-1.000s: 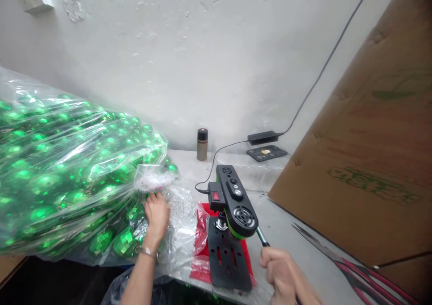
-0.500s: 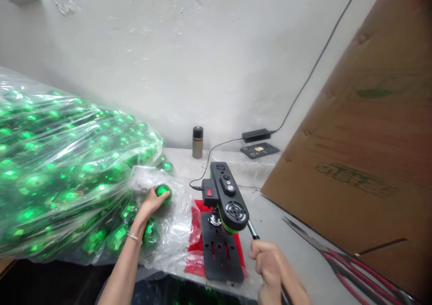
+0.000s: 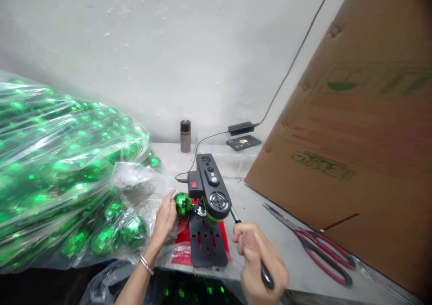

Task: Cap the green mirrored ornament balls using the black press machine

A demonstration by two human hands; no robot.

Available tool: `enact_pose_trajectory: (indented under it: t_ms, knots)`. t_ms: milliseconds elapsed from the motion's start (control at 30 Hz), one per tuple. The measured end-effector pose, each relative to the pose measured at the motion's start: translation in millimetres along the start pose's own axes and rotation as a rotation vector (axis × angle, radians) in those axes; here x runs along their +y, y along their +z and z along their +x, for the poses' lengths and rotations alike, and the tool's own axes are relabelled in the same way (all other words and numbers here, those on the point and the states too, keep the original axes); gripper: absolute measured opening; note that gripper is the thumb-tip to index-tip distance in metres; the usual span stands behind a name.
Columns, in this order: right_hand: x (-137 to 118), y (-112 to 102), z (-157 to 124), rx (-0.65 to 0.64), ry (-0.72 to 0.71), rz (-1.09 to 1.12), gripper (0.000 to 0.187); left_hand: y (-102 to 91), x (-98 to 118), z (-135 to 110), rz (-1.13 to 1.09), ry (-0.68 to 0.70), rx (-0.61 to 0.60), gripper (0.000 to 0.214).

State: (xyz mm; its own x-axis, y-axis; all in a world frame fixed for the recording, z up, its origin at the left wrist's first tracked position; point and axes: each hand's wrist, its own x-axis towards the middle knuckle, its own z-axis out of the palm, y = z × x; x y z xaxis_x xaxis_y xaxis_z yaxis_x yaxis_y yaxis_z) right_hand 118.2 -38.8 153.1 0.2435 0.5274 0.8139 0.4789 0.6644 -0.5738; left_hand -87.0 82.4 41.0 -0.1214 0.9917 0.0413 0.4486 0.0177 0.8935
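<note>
My left hand (image 3: pixel 166 216), with a bracelet at the wrist, holds a shiny faceted green bauble (image 3: pixel 182 204). Its cap end points right, close to the metal fitting (image 3: pixel 201 209) of a small black press-like machine (image 3: pixel 213 186); whether the two touch I cannot tell. Below the machine's head lies its slotted black base plate (image 3: pixel 208 246), on a red sheet (image 3: pixel 182 246). To the right, my right hand (image 3: pixel 258 260) is closed around the black grip of the machine's lever (image 3: pixel 266 275). Part of the left fingers is hidden behind the bauble.
A clear plastic bag (image 3: pixel 67 161) full of green baubles fills the left. Scissors (image 3: pixel 310 246) with red and black handles lie at right, before a large cardboard box (image 3: pixel 354 138). Against the wall are a small bottle (image 3: pixel 185 137), a power adapter (image 3: pixel 241 128) and a phone (image 3: pixel 243 142).
My left hand has carried the bauble rightward from beside the bag to the machine's fitting. My right hand keeps its hold on the lever. The view has shifted slightly right.
</note>
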Motion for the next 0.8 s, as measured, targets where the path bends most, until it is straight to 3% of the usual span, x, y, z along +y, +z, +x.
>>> enact_pose_trajectory:
  t_ms: [300,500,667,800]
  knots:
    - [-0.8,0.0,-0.8,-0.016,-0.006,0.002,0.032,16.8,5.8,-2.8,-0.177,-0.061,-0.066,0.063]
    - [-0.1,-0.2,-4.0,-0.002,0.018,0.004,0.032,37.7,8.2,-4.9,-0.468,-0.132,-0.087,0.088]
    - [0.8,-1.6,-4.1,-0.012,0.023,0.004,0.031,45.3,12.6,-1.6,-0.611,-0.222,-0.013,0.079]
    - [-2.8,-0.8,2.3,-0.013,0.021,0.005,0.030,31.5,18.4,-17.7,-0.814,-0.308,-0.009,0.064]
